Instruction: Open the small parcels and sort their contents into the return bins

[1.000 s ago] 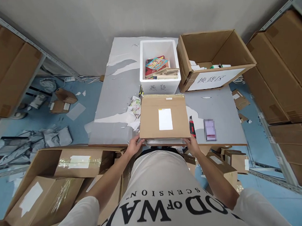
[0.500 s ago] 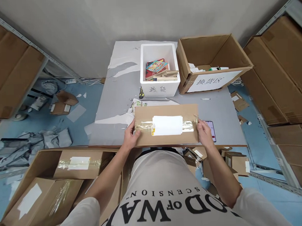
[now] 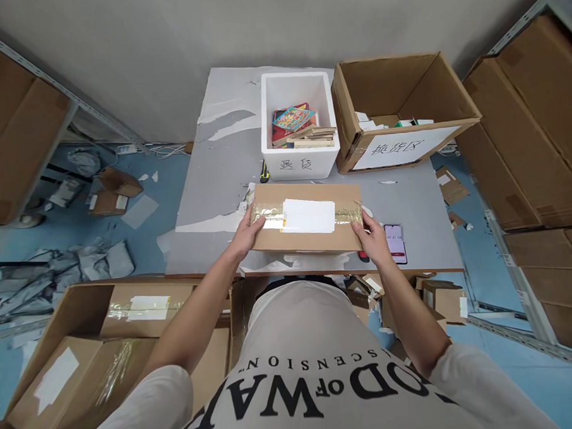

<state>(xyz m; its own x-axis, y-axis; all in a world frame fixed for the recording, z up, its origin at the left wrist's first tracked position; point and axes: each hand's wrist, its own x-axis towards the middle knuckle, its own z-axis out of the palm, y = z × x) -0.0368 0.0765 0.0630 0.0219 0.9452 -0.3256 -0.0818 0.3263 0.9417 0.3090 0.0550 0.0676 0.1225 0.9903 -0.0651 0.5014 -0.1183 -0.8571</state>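
Note:
A long, taped cardboard box [image 3: 310, 242] with a white label on top is held level over the front part of the grey table [image 3: 208, 180]. My left hand [image 3: 244, 234] grips its left end, thumb on top. At the other end my right hand [image 3: 373, 237] is closed on the box in the same way. The fingers beneath are partly hidden. To the right of my right hand lies a phone [image 3: 395, 244] with a lit screen. Something small and red [image 3: 363, 256] peeks out under the box's right end.
Behind stand a white foam box [image 3: 300, 165] with several books and an open carton [image 3: 406, 149] with a handwritten sign. A yellow-black cutter [image 3: 264, 172] lies by the foam box. A large carton [image 3: 76, 293] with taped parcels is at my lower left. Shelves flank both sides.
Both hands have moved the box away from my body, toward the foam box, and slightly left. More of the phone and the table's front edge now shows.

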